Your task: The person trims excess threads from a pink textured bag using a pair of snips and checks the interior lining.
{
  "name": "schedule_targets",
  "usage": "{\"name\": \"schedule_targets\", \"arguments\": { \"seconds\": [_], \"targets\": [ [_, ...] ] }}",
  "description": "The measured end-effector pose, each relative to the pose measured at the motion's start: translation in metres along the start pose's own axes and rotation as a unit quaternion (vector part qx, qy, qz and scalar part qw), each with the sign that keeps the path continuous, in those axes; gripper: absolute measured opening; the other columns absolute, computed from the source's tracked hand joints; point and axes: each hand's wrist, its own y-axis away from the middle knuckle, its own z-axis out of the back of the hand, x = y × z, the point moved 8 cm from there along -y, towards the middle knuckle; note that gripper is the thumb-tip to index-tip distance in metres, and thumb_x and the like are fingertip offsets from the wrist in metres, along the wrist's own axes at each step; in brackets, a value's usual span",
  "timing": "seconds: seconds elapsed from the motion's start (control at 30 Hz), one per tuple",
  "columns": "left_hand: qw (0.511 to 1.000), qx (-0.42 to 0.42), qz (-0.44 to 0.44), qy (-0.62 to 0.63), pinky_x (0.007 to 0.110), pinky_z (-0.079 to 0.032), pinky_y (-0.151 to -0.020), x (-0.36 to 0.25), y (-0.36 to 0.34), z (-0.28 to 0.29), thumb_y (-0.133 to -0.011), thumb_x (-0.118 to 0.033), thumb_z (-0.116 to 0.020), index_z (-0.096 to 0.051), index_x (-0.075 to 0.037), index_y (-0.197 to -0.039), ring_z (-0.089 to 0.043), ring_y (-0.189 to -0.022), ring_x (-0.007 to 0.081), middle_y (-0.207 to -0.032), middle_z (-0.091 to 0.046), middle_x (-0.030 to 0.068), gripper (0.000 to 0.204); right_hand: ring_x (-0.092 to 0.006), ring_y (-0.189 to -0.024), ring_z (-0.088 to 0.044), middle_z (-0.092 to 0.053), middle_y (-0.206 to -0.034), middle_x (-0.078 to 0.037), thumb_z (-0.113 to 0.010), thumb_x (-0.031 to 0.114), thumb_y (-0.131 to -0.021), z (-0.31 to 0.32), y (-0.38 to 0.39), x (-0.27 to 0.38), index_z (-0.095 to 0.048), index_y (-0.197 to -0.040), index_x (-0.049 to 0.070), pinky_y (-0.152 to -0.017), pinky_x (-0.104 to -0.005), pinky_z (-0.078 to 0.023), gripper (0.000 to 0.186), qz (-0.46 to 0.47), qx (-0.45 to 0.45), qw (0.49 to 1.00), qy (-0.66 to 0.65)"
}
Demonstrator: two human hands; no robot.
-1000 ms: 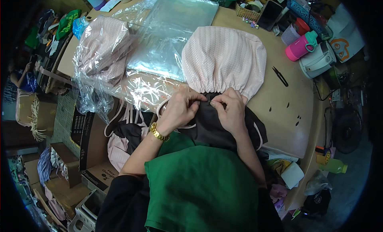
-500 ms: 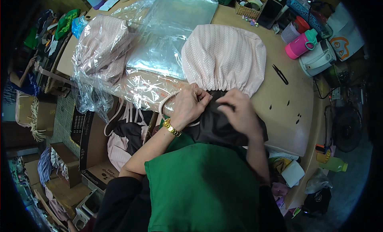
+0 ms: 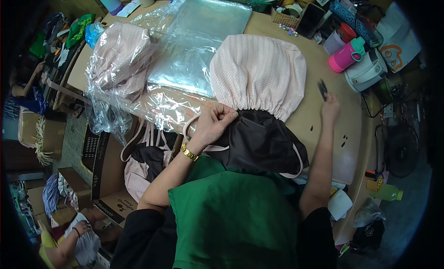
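Pale pink bag: chevron-textured, puffed, gathered along its near edge. Dark lining spreads from that edge toward the wearer, creased; pale cord curves at its right side. Black snips: right of bag, apart, blurred.

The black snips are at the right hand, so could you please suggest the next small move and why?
Perhaps bring the black snips to the left hand, since it pinches the dark fabric while the right hand appears to grip them.

brown tabletop, softly lit; tiled floor at left; bluish-grey floor at right
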Motion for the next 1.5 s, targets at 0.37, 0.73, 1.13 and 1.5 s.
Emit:
{"name": "schedule_targets", "arguments": {
  "seconds": [0.37, 0.73, 1.13, 1.5],
  "targets": [
    [0.998, 0.013, 0.024, -0.050, 0.021, -0.045, -0.066, 0.009, -0.001, 0.006, -0.091, -0.015, -0.069, -0.070, 0.004, -0.092, -0.056, -0.072, 0.0039, -0.080, -0.067, 0.0005, 0.020, -0.0156, -0.068, -0.055, -0.057, -0.079, -0.002, -0.068, 0.016, -0.090, -0.016, 0.179, 0.221, -0.057, -0.111, 0.005, -0.059, -0.0309, -0.044, 0.026, 0.125, 0.324, 0.908, -0.236],
    [0.999, 0.003, 0.013, -0.041, 0.020, -0.037, -0.056, -0.005, 0.002, 0.003, -0.089, -0.017, -0.072, -0.070, 0.004, -0.088, -0.046, -0.063, 0.0010, -0.071, -0.061, -0.0044, 0.021, -0.0334, -0.070, -0.065, -0.062, -0.075, -0.011, -0.073, 0.032, -0.082, -0.022, 0.194, 0.265, -0.056, -0.082, 0.005, -0.059, -0.0453, -0.044, 0.032, 0.341, 0.234, 0.907, 0.083],
    [0.999, 0.012, 0.017, -0.026, 0.019, -0.038, -0.055, 0.000, 0.001, 0.003, -0.089, -0.013, -0.070, -0.067, 0.003, -0.086, -0.046, -0.061, 0.0008, -0.070, -0.060, -0.0038, 0.017, -0.0333, -0.069, -0.065, -0.065, -0.075, -0.013, -0.070, 0.033, -0.084, -0.037, 0.193, 0.276, -0.060, -0.082, 0.005, -0.062, -0.0449, -0.048, 0.030, 0.381, 0.289, 0.870, 0.122],
    [0.994, 0.026, -0.013, 0.105, 0.026, -0.041, -0.067, -0.043, 0.054, 0.056, -0.101, -0.028, -0.048, -0.057, -0.002, -0.088, -0.049, -0.071, 0.0098, -0.080, -0.055, 0.0021, 0.031, -0.0378, -0.067, -0.062, -0.063, -0.072, -0.018, -0.059, 0.029, -0.095, 0.017, 0.117, 0.176, -0.060, -0.090, 0.000, -0.060, -0.0416, -0.047, 0.029, 0.071, 0.082, 0.993, -0.053]
  ]
}}
